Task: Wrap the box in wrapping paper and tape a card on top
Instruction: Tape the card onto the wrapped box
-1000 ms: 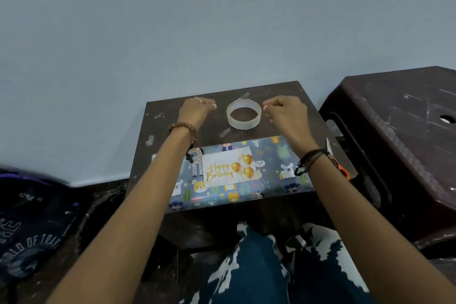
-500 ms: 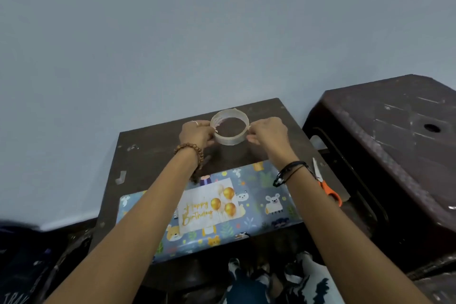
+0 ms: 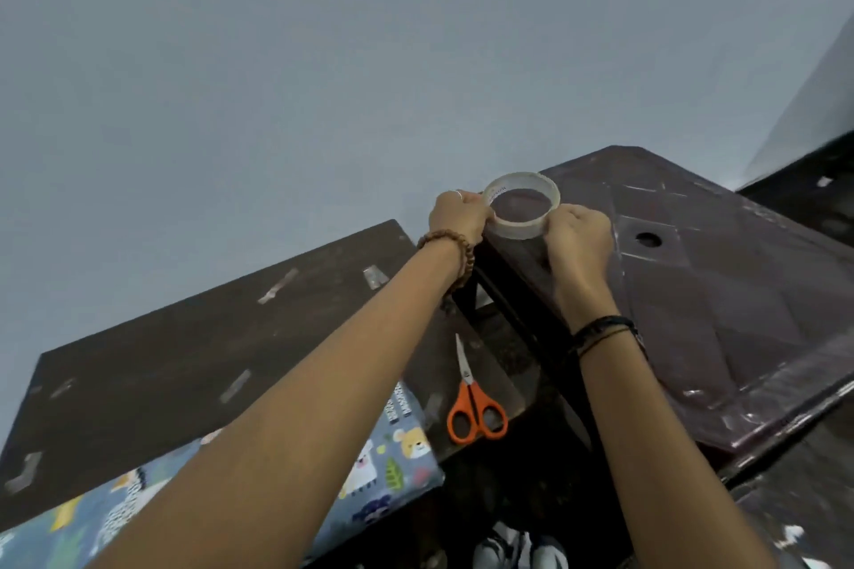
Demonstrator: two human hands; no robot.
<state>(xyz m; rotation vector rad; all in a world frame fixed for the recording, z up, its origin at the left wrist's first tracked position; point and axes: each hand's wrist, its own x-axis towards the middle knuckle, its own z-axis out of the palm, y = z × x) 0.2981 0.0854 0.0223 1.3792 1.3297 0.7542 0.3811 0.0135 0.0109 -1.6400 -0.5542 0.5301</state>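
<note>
A clear tape roll (image 3: pixel 517 227) is held up in the air between both hands, over the near corner of the dark plastic stool. My left hand (image 3: pixel 457 213) grips its left side and my right hand (image 3: pixel 577 236) grips its right side. The wrapped box (image 3: pixel 379 467), in blue paper with cartoon animals, lies at the front of the dark table (image 3: pixel 185 351); my left forearm hides most of it. The card is hidden from view.
Orange-handled scissors (image 3: pixel 471 402) lie on the table's right edge. Bits of tape (image 3: pixel 277 286) stick to the tabletop. A dark plastic stool (image 3: pixel 721 291) stands to the right. A pale wall fills the background.
Both hands closed on the tape roll, lifted it off the table and carried it to the right, over the stool. My view swung up and right, so the card is out of sight.
</note>
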